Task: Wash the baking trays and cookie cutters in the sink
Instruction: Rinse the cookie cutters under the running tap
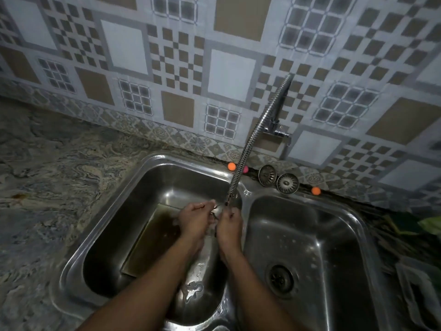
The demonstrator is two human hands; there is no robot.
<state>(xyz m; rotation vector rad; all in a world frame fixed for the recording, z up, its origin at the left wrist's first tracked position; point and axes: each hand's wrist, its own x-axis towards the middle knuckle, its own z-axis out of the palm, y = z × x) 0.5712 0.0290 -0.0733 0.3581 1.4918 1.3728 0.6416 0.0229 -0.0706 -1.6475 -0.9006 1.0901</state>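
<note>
The wall tiles (pixel 124 46) make a patchwork of pale grey-white squares, tan brown squares, brown-and-white checkerboards and dark grey grids. Below them runs a border strip (pixel 167 136) of grey floral medallions. The countertop (pixel 47 187) swirls in marbled grey and beige. The double sink (pixel 358 218) is silver steel and the ribbed tap hose (pixel 248 149) is chrome. There is an orange ball (pixel 231 166), a pink ball (pixel 245 169) and a second orange ball (pixel 315 190). The baking tray (pixel 152 240) is dark brown. The cookie cutter (pixel 192 291) is silver. A small piece (pixel 216 211) at the hose's end looks silver, though blur makes that uncertain.
</note>
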